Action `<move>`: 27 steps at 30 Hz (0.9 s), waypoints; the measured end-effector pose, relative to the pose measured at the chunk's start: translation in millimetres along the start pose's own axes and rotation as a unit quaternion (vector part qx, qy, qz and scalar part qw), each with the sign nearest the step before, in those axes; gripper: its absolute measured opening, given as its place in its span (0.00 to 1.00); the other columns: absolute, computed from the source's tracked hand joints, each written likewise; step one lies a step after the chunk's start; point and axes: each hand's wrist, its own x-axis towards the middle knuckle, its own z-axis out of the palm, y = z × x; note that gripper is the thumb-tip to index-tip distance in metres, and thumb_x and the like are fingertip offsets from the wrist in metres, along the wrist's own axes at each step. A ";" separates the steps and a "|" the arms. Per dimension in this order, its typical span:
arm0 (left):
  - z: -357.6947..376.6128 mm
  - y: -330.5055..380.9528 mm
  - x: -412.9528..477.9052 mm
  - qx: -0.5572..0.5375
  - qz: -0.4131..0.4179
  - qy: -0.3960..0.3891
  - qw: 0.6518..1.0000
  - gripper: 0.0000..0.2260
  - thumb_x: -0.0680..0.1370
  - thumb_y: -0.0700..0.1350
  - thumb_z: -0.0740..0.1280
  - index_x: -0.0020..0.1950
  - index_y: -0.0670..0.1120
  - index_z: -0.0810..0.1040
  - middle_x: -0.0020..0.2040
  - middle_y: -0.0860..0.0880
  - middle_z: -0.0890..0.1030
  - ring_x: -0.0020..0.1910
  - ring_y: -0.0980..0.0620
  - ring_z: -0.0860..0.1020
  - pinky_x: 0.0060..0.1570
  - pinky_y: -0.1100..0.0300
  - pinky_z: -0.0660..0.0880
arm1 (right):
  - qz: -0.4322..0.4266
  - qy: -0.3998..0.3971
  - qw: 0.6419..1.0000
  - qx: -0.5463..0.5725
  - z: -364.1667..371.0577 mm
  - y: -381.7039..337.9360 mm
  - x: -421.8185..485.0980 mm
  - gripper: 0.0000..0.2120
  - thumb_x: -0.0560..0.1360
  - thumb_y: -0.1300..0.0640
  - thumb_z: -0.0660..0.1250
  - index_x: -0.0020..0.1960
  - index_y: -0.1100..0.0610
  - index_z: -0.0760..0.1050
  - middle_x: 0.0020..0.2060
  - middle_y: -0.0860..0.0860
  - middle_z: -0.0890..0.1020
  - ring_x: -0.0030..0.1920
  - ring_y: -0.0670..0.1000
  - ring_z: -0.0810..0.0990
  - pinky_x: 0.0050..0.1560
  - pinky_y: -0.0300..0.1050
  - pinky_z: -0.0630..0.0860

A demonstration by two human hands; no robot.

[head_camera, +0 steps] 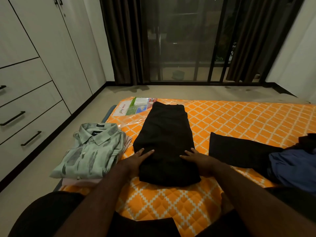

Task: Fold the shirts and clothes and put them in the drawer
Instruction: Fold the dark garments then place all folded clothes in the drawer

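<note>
With both palms flat on it, the folded black garment (165, 144) sits mid-mattress (239, 117), lengthwise, its near end toward the mattress's near edge. Left hand (136, 159) presses its near-left side, fingers straight and slightly spread, gripping nothing. Right hand (198, 159) mirrors that on the near-right side, fingers extended flat, nothing pinched.

Green patterned shirt (90, 151) is folded, collar up, at the mattress's left edge, overhanging toward the floor; it lies on top of a pale pink folded piece (82, 181). Second black piece (239, 151) lies flat right of the folded garment, apart from it. Blue cloth (294, 168) is bunched at the right edge, overlapping that black piece's right end.

Paper label under clear plastic (135, 106) is at the mattress's far-left corner, touching the garment's far end. Drawers (34, 120) with dark bar handles stand on the left wall, all closed.
</note>
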 end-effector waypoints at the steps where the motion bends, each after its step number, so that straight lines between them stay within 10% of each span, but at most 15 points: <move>1: 1.9 -1.3 0.8 -0.007 0.002 0.009 1.000 0.45 0.79 0.43 0.71 0.80 0.67 0.42 0.83 0.44 0.40 0.81 0.40 0.53 0.77 0.49 0.60 | -0.003 0.004 1.000 0.006 0.4 0.6 -1.4 0.42 0.80 0.68 0.65 0.84 0.46 0.46 0.83 0.52 0.45 0.82 0.57 0.39 0.80 0.54 0.56; 9: -10.4 6.4 -0.1 -0.132 0.038 0.188 0.972 0.26 0.77 0.42 0.71 0.75 0.52 0.73 0.81 0.46 0.59 0.81 0.42 0.57 0.77 0.47 0.60 | -0.009 0.154 0.963 0.220 0.3 8.7 -4.9 0.31 0.77 0.70 0.67 0.75 0.45 0.72 0.79 0.50 0.67 0.82 0.53 0.53 0.77 0.54 0.64; 12: -7.1 0.5 -2.5 -0.249 0.022 0.284 0.926 0.27 0.72 0.63 0.69 0.71 0.62 0.73 0.74 0.45 0.74 0.72 0.43 0.73 0.66 0.50 0.74 | -0.015 0.284 0.907 0.311 -0.2 7.7 -6.6 0.19 0.78 0.63 0.72 0.64 0.47 0.80 0.64 0.51 0.82 0.70 0.56 0.76 0.68 0.56 0.74; 15: -6.1 2.2 -2.9 -0.322 0.036 0.315 0.892 0.18 0.73 0.61 0.67 0.63 0.72 0.75 0.61 0.51 0.83 0.61 0.48 0.81 0.62 0.50 0.77 | 0.018 0.336 0.869 0.362 -7.3 3.4 -8.5 0.09 0.80 0.61 0.69 0.58 0.52 0.82 0.52 0.48 0.84 0.56 0.54 0.83 0.53 0.47 0.77; 20: -15.9 20.0 -7.0 -0.304 -0.017 0.338 0.891 0.19 0.74 0.64 0.65 0.46 0.49 0.79 0.39 0.53 0.81 0.43 0.45 0.82 0.41 0.58 0.75 | 0.094 0.331 0.857 0.384 -13.4 -2.7 -8.2 0.12 0.82 0.63 0.64 0.44 0.49 0.73 0.39 0.44 0.78 0.42 0.50 0.79 0.36 0.36 0.71; 27: -21.1 32.5 -2.3 -0.370 -0.075 0.345 0.859 0.14 0.79 0.62 0.67 0.49 0.51 0.80 0.44 0.50 0.84 0.43 0.51 0.82 0.45 0.50 0.79 | 0.132 0.335 0.839 0.407 -13.0 -6.6 -4.1 0.14 0.82 0.49 0.66 0.61 0.57 0.78 0.50 0.53 0.84 0.49 0.54 0.83 0.51 0.60 0.81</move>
